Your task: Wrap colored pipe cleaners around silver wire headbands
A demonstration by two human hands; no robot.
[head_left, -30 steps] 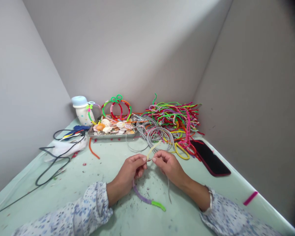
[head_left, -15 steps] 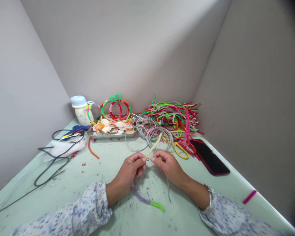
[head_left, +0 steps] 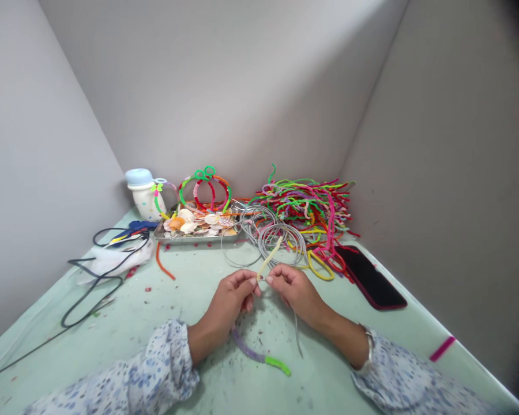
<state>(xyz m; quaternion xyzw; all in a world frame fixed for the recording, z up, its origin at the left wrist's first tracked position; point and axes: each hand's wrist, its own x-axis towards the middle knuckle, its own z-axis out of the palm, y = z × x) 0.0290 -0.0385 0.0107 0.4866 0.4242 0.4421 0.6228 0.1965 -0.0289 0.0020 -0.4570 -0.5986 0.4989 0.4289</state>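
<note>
Between the fingertips of my two hands a pale yellow pipe cleaner point(head_left: 270, 257) stands up at a slant, its lower end at a grey wire. My left hand point(head_left: 233, 295) pinches this lower end and the wire. My right hand point(head_left: 297, 291) is closed on the grey wire point(head_left: 297, 337), whose loose end hangs below the palm. From under my left hand curves a stretch wrapped in purple point(head_left: 247, 350) and bright green point(head_left: 278, 365). What lies inside the left palm is hidden.
Behind my hands lie grey wire coils point(head_left: 281, 245), a heap of pipe cleaners point(head_left: 307, 202) and a metal tray point(head_left: 199, 240) of shells. A phone point(head_left: 374, 279) lies right; a black cord point(head_left: 93, 282) and a white bottle point(head_left: 145, 196) are left.
The yellow pipe cleaner's upper end has tipped slightly down and to the left. Both hands keep nearly the same place and grip.
</note>
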